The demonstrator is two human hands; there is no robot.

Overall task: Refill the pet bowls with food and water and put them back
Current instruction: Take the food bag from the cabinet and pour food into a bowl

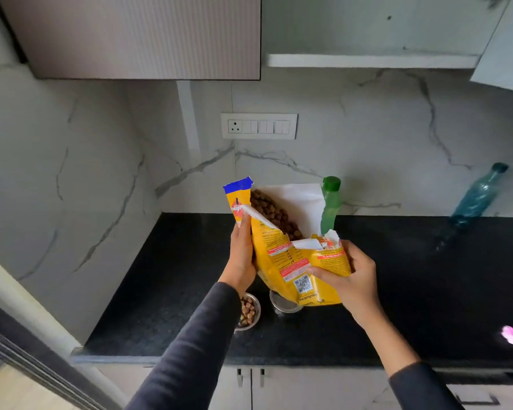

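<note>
Nearest the counter edge, at about 7 o'clock from the bag, sits a bowl (248,312) already holding kibble. Above a second bowl (283,304), the left hand (241,255) and right hand (354,276) both grasp the yellow food bag (290,261), probably to steady its torn mouth. Brown kibble (274,214) shows inside. Behind, at 1 o'clock, stands a green bottle (330,205).

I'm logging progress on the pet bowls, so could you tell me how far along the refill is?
Done: the left bowl already holds kibble. In hand: the left hand and right hand hold the open yellow food bag above the second bowl, whose contents are hidden. Left: water, probably from the capped green bottle, then returning both bowls.
</note>
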